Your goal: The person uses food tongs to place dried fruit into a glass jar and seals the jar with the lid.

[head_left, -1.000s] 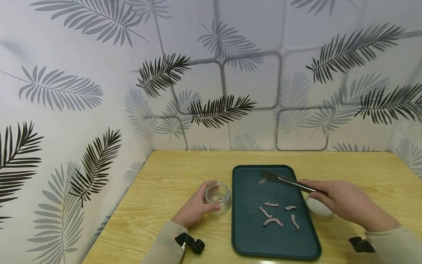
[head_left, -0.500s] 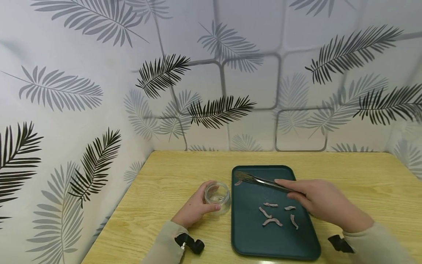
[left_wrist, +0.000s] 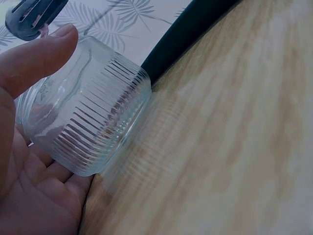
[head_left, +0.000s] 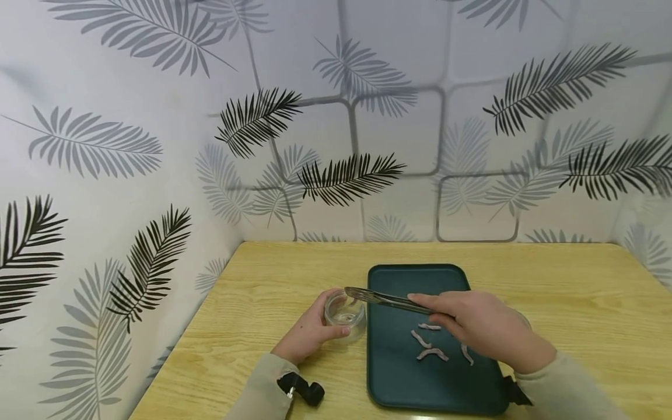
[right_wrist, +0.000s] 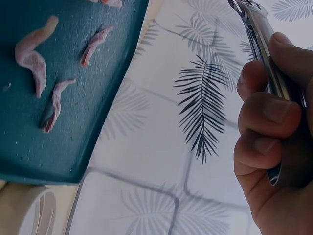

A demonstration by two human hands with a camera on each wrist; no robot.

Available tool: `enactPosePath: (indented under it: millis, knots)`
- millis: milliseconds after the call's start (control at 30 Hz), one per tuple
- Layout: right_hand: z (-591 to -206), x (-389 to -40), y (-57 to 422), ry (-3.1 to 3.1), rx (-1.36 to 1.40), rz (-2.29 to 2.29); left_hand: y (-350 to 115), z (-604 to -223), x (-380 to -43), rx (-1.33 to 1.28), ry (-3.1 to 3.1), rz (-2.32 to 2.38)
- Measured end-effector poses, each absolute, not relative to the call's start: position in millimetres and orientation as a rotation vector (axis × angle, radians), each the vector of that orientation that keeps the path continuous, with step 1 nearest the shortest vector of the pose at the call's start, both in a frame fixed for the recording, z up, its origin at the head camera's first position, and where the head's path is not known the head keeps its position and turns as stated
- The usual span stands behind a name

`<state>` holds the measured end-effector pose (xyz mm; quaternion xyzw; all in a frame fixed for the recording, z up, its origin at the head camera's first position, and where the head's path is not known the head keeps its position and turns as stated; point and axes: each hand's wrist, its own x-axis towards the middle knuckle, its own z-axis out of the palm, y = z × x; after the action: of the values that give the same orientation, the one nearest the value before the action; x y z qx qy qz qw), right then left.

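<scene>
My left hand [head_left: 314,331] grips a clear glass jar [head_left: 345,319] from its left side, thumb in front. The jar stands upright on the table, beside the tray. In the left wrist view its ribbed wall [left_wrist: 100,115] shows between thumb and fingers. My right hand [head_left: 480,322] holds metal tongs [head_left: 385,300], whose tips are over the jar's mouth. A small pink meat strip [left_wrist: 44,31] hangs from the tongs' slotted end in the left wrist view. Several pale pink meat strips [head_left: 433,353] lie on the dark green tray [head_left: 420,391]; my right hand hides part of them.
The tray lies on a light wood-grain table [head_left: 273,280], right of the jar. A white round container [right_wrist: 32,210] stands beside the tray, mostly hidden behind my right hand in the head view. A leaf-patterned wall [head_left: 325,116] rises behind the table.
My right hand has carried the tongs with a meat strip leftward from the tray's far end to over the jar. My left hand and the jar have stayed in place.
</scene>
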<state>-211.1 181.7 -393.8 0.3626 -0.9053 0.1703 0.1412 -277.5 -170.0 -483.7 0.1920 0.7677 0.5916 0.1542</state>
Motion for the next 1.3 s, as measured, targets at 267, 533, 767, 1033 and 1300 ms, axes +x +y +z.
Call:
enactPosePath:
  millis: [267,533,767,1033,1300]
  knots:
    - [-398,-214,171,-2.632,1.067,0.480,-172,-484,-278,0.534,2.202,1.703]
    - [-402,-215,180,-2.681,1.037,0.483,-172,-483,-278,0.567,2.221,1.698]
    - [-405,-211,198,-2.746,1.024,0.501,-172,-484,-278,0.586,2.207,1.689]
    - [-418,-211,229,-2.794,0.973,0.439,-173,-483,-278,0.604,2.221,1.678]
    - [-430,-207,265,-2.794,0.936,0.382,-172,-483,-278,0.600,2.227,1.675]
